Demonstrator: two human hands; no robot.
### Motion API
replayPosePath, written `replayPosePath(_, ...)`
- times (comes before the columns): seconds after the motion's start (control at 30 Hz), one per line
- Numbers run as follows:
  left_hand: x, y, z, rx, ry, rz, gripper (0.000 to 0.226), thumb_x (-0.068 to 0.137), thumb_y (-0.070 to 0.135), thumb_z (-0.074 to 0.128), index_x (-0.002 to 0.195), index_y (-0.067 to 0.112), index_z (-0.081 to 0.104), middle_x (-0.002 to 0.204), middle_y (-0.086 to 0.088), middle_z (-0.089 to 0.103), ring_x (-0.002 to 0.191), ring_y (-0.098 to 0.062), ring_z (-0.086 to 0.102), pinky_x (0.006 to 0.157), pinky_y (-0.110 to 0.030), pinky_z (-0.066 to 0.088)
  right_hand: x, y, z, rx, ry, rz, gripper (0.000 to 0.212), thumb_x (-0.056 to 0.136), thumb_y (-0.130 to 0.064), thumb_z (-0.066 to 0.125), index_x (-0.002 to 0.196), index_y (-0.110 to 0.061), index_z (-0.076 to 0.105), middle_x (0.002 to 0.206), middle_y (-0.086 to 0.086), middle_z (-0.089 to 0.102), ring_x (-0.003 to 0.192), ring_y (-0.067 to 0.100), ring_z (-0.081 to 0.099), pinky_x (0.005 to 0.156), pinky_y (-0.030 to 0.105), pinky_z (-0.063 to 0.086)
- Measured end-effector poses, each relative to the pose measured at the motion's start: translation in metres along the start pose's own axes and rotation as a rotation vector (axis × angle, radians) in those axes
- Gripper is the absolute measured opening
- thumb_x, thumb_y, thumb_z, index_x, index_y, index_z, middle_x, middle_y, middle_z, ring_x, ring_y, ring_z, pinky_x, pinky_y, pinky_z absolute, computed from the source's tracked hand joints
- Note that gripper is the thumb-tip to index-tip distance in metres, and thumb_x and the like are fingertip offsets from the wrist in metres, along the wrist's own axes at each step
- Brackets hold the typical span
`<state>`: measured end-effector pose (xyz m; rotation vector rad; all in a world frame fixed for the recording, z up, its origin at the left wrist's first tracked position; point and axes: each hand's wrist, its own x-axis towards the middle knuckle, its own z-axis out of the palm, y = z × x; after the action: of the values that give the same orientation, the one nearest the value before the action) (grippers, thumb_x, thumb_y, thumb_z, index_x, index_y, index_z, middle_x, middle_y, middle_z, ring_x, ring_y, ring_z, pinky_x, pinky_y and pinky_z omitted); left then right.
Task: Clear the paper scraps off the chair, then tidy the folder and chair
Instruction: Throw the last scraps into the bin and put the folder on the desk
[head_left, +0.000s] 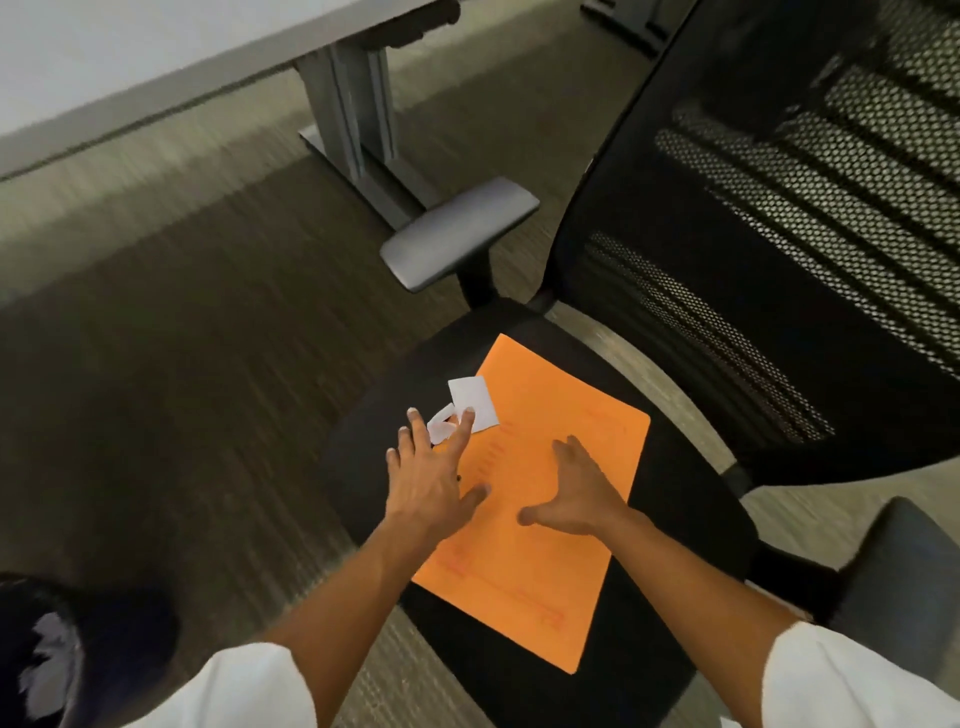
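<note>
Risk first: the folder (540, 499) lies loose on the slick seat (691, 525), and the scraps sit half on it, half off its left edge. A sideways sweep could drag the folder along or flick the scraps onto the floor (171, 395). The curled scrap (441, 427) is light, so a fast reach may just push it away instead of pinching it. The frame is motion-blurred and the chair probably swivels or rolls, so leaning on it could shift the target.

Near: both forearms reach in from the bottom, white sleeves pushed up. Right hand (576, 499) hovers over or lies flat on the folder's middle, fingers spread, holding nothing; contact can't be judged. Looks like it's placed to pin the folder.

Left hand (431, 475) is further out, fingers splayed, empty. Index and middle fingertips bracket the curled scrap, touching or nearly so; no grip yet.

Beyond that: flat scrap (472, 402) overlaps the folder's left edge, right next to the curled one. Armrest (460, 231) and desk leg (358, 119) are further back, backrest (810, 208) to the right.
</note>
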<state>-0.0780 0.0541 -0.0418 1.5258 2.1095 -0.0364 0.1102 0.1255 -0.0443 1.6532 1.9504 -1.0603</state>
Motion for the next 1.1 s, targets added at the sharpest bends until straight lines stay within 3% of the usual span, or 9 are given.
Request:
replayPosePath(0.1, 0.023, 0.023, -0.004, 0.027, -0.083, -0.024, 0.095, 0.085, 0.068, 0.052, 0.149, 0.047, -0.016, 0.159, -0.02, -0.022, 0.148, -0.043, -0.009, 0.119, -0.057, 0.008, 0.0, 0.012, 0.003, -0.087, -0.061, -0.043, 0.128, 0.07, -0.055, 0.082, 0.158, -0.015, -0.001, 0.166, 0.005, -0.018, 0.154, 0.024, -0.01, 0.124, 0.048, 0.015)
replayPosePath(0.2, 0.04, 0.035, -0.005, 0.003, -0.103, -0.054, 0.091, 0.087, 0.067, 0.051, 0.151, 0.045, -0.01, 0.16, -0.019, -0.021, 0.148, -0.042, -0.008, 0.119, -0.055, 0.009, 0.0, 0.014, 0.001, -0.096, -0.08, -0.074, 0.128, 0.07, -0.057, 0.081, 0.158, -0.016, -0.002, 0.166, 0.005, -0.02, 0.154, 0.024, -0.011, 0.124, 0.047, 0.016)
replayPosePath(0.37, 0.058, 0.048, -0.007, -0.105, -0.012, -0.11, 0.073, 0.097, 0.048, 0.049, 0.153, 0.041, 0.003, 0.162, -0.014, -0.001, 0.146, -0.034, 0.014, 0.108, -0.046, 0.04, 0.003, 0.018, -0.007, -0.067, -0.118, -0.109, 0.13, 0.069, -0.055, 0.083, 0.159, -0.015, -0.002, 0.165, 0.006, -0.021, 0.153, 0.025, -0.012, 0.124, 0.046, 0.015)
replayPosePath(0.47, 0.061, 0.054, -0.008, -0.036, 0.002, -0.087, 0.07, 0.101, 0.03, 0.049, 0.154, 0.039, 0.005, 0.162, -0.013, 0.002, 0.143, -0.034, 0.019, 0.099, -0.043, 0.048, 0.002, 0.019, -0.007, -0.073, -0.127, -0.115, 0.131, 0.069, -0.055, 0.084, 0.158, -0.016, -0.004, 0.165, 0.006, -0.022, 0.153, 0.026, -0.013, 0.124, 0.049, 0.015)
replayPosePath(0.6, 0.06, 0.054, 0.001, 0.178, -0.033, -0.038, 0.069, 0.098, 0.013, 0.055, 0.153, 0.028, 0.015, 0.162, -0.014, -0.002, 0.148, -0.041, 0.01, 0.108, -0.043, 0.042, 0.001, 0.021, -0.004, -0.07, -0.129, -0.118, 0.134, 0.068, -0.054, 0.084, 0.158, -0.016, -0.007, 0.164, 0.005, -0.025, 0.152, 0.025, -0.017, 0.124, 0.052, 0.015)
replayPosePath(0.77, 0.059, 0.047, 0.004, 0.281, -0.022, 0.028, 0.068, 0.096, 0.008, 0.058, 0.151, 0.02, 0.021, 0.161, -0.017, 0.003, 0.149, -0.039, 0.008, 0.11, -0.041, 0.039, 0.001, 0.022, -0.003, -0.089, -0.131, -0.115, 0.134, 0.069, -0.055, 0.083, 0.158, -0.017, -0.008, 0.164, 0.005, -0.026, 0.152, 0.025, -0.019, 0.124, 0.053, 0.014)
replayPosePath(0.87, 0.057, 0.041, 0.001, 0.273, -0.009, 0.047, 0.06, 0.098, 0.013, 0.056, 0.15, 0.018, 0.027, 0.16, -0.016, 0.013, 0.146, -0.033, 0.022, 0.11, -0.038, 0.04, 0.001, 0.022, -0.001, -0.105, -0.126, -0.118, 0.135, 0.068, -0.056, 0.083, 0.158, -0.016, -0.009, 0.164, 0.006, -0.026, 0.152, 0.026, -0.019, 0.123, 0.054, 0.014)
replayPosePath(1.0, 0.058, 0.043, -0.013, 0.115, 0.029, -0.03, 0.034, 0.096, 0.014, 0.059, 0.131, 0.015, 0.057, 0.16, -0.012, 0.016, 0.129, -0.027, 0.044, 0.101, -0.034, 0.047, 0.001, 0.02, 0.001, -0.138, -0.124, -0.115, 0.136, 0.068, -0.058, 0.082, 0.157, -0.016, -0.012, 0.163, 0.007, -0.027, 0.151, 0.027, -0.021, 0.123, 0.056, 0.013)
replayPosePath(1.1, 0.064, 0.044, -0.016, -0.025, 0.051, -0.114, 0.037, 0.091, 0.006, 0.065, 0.127, 0.012, 0.061, 0.152, -0.014, 0.031, 0.123, -0.029, 0.049, 0.098, -0.036, 0.05, 0.001, 0.018, 0.003, -0.164, -0.124, -0.107, 0.138, 0.067, -0.06, 0.082, 0.157, -0.015, -0.013, 0.163, 0.009, -0.028, 0.151, 0.028, -0.022, 0.122, 0.058, 0.011)
